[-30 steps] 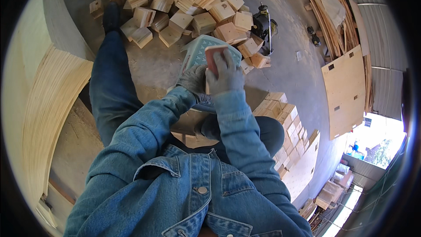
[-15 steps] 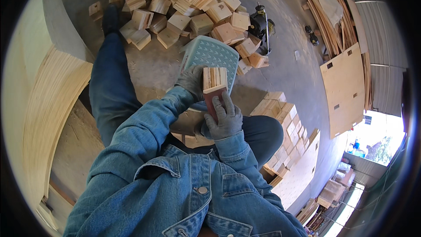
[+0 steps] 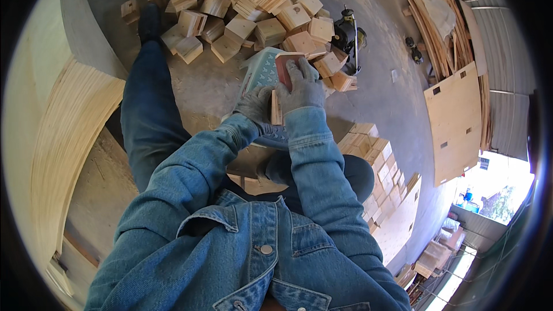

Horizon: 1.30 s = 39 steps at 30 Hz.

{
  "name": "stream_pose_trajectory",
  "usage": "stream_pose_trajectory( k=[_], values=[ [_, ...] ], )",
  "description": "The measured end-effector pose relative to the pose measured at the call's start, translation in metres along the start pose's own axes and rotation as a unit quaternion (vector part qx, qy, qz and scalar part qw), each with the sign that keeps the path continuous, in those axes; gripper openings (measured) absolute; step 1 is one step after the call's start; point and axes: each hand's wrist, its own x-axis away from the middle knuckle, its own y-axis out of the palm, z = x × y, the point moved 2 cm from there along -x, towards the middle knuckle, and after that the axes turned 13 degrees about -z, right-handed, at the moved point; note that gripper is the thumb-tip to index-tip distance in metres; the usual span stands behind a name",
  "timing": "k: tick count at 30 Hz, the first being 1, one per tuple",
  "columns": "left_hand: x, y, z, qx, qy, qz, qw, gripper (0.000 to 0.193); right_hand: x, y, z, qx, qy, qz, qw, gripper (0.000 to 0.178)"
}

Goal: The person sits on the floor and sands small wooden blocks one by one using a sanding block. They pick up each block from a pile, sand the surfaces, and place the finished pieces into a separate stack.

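My left hand, in a grey glove, grips a layered plywood block over a pale blue-green plastic stool. The right hand, gloved alike, is closed over a flat reddish-brown sanding block, its fingers bent across the top. That sanding block lies against the plywood block and reaches past its far end. My right glove hides most of the plywood block, of which a pale striped side shows between the hands.
A loose heap of wooden blocks lies beyond the stool, with a black-and-yellow power tool beside it. Neatly stacked blocks stand by my right knee. Tall plywood sheets rise at left; boards lean at far right.
My right hand has slid the sanding block forward, away from me, along the plywood block. The plywood block has turned, and my left hand has stayed nearly in place.
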Motion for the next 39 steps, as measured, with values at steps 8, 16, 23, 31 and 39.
stream_pose_trajectory(
  k=[8, 16, 23, 31, 39],
  values=[
    [0.001, -0.025, 0.018, -0.011, 0.000, -0.052, 0.999, 0.079, 0.129, -0.001, -0.017, -0.028, -0.028, -0.039, 0.998, 0.068],
    [0.004, -0.028, 0.018, -0.034, 0.003, -0.058, 0.998, 0.081, 0.131, -0.003, -0.014, -0.031, -0.053, -0.011, 0.998, 0.065],
    [0.003, -0.011, 0.005, -0.030, 0.010, 0.019, 0.999, 0.095, 0.003, -0.007, 0.005, -0.035, 0.026, -0.048, 0.998, 0.063],
    [0.003, -0.010, -0.003, -0.015, 0.022, 0.006, 1.000, 0.090, 0.071, 0.001, -0.003, -0.029, -0.010, -0.043, 0.999, 0.066],
    [0.003, -0.028, 0.019, -0.009, 0.004, -0.044, 0.999, 0.079, 0.156, 0.001, -0.006, -0.047, -0.057, -0.022, 0.997, 0.068]
  ],
)
